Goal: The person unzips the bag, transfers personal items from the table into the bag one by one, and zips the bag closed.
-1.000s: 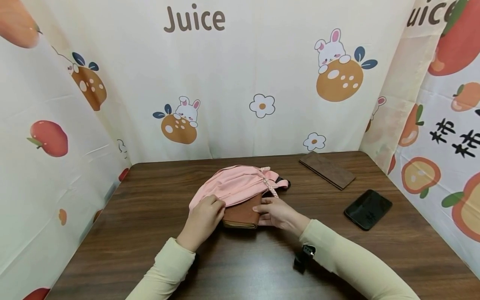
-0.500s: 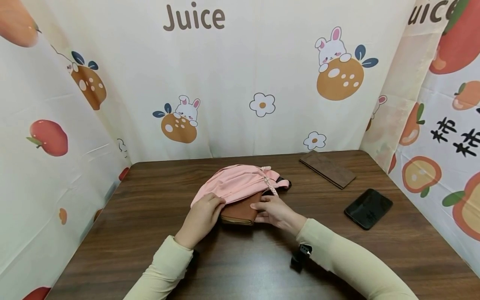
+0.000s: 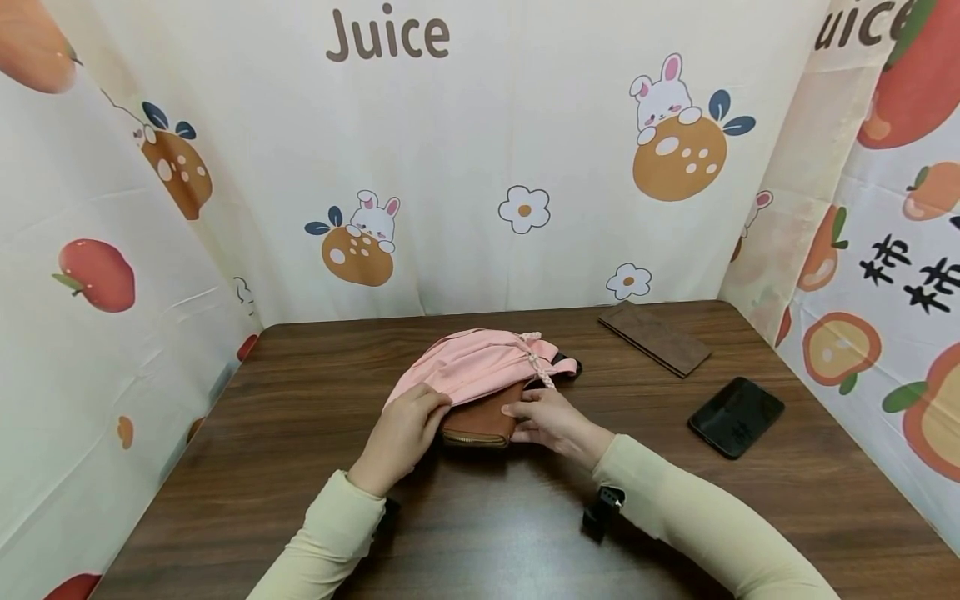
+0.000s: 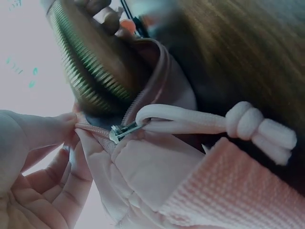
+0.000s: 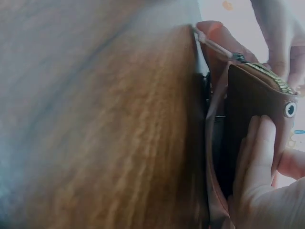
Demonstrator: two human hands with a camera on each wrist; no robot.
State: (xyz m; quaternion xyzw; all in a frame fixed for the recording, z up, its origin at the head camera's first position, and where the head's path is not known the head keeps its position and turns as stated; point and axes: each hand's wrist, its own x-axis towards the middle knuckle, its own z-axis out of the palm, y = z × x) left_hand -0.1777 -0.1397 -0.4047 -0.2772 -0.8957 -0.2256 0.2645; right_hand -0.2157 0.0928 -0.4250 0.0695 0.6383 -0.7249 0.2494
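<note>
A soft pink bag (image 3: 476, 362) with a braided cord lies near the table's middle, its zipped mouth toward me. Partly inside that mouth is a brown zip-around wallet (image 3: 480, 419), its near end and brass zip sticking out. My left hand (image 3: 401, 433) pinches the bag's edge by the zip. With thumb on one face and fingers on the other, my right hand (image 3: 557, 425) grips the wallet's right side. In the left wrist view the bag's zip slider (image 4: 119, 132) carries a knotted cord pull (image 4: 190, 118). The wallet's far end is hidden in the bag.
A dark brown flat folded case (image 3: 655, 340) lies at the back right of the wooden table (image 3: 300, 400). Nearer, a black phone (image 3: 737, 418) lies to the right of my right hand. Printed curtains (image 3: 465, 150) stand behind and at both sides.
The wallet has slid a little away from me into the bag, less of it showing, and my right hand has moved with it. In the last half second hardly anything moves.
</note>
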